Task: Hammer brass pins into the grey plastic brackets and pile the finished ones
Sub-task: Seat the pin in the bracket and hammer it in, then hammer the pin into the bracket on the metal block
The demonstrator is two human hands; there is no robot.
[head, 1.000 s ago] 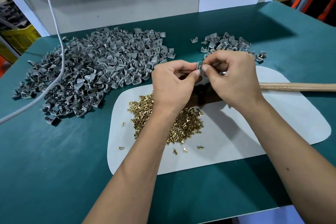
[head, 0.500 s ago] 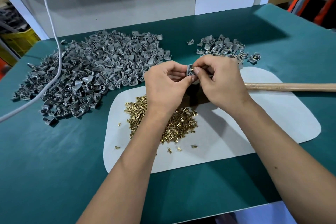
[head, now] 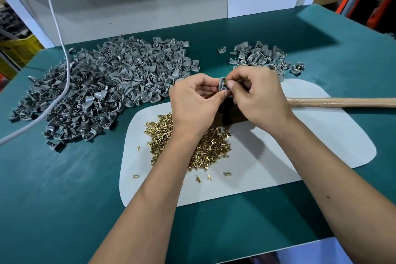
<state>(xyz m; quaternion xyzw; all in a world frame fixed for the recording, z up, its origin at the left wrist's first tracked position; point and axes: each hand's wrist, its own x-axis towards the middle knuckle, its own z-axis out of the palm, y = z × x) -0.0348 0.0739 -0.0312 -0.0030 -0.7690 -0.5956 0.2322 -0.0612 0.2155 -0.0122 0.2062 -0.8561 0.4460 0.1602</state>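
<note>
Bracket still between both hands' fingertips

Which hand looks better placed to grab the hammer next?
Probably the right hand: the hammer handle lies just beside it, pointing right. The left hand already grips the grey bracket and can keep steadying it.

Two hands, two bracket heaps, one pin heap: our tally.
We count two hands, the left hand and the right hand, with one grey bracket between them. We see one large pile of brackets, one small pile of brackets, one heap of brass pins too many to count, five stray pins, one white mat, one wooden handle, one white cable.
</note>
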